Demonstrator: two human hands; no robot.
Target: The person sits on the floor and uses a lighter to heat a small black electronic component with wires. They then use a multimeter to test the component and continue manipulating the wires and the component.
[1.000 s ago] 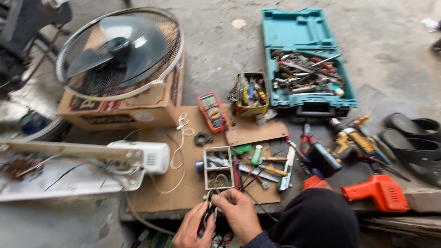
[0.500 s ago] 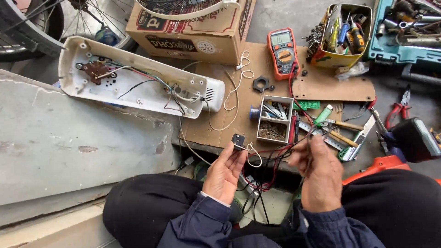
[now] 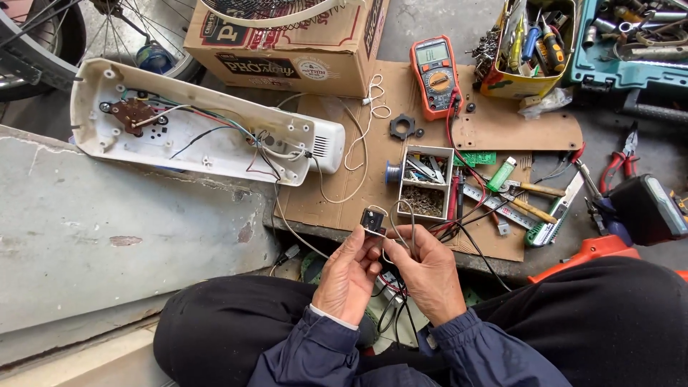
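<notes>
— What's different from half a second back?

— Little: the small black switch part [image 3: 372, 221] has stayed raised over the near edge of the cardboard sheet [image 3: 358, 143], pinched at the fingertips of the left hand [image 3: 349, 276]. The right hand [image 3: 428, 276] has closed in beside it, fingers curled onto the thin wires [image 3: 401, 240] trailing from it.

— And the fan base?

— The opened white housing [image 3: 208, 136] lies untouched, far left; the multimeter [image 3: 435, 75] rests beyond.

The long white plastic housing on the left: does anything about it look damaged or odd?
The long white plastic housing lies open side up, partly on the brown cardboard sheet, with its coloured wires loose and exposed. I see no crack.
</notes>
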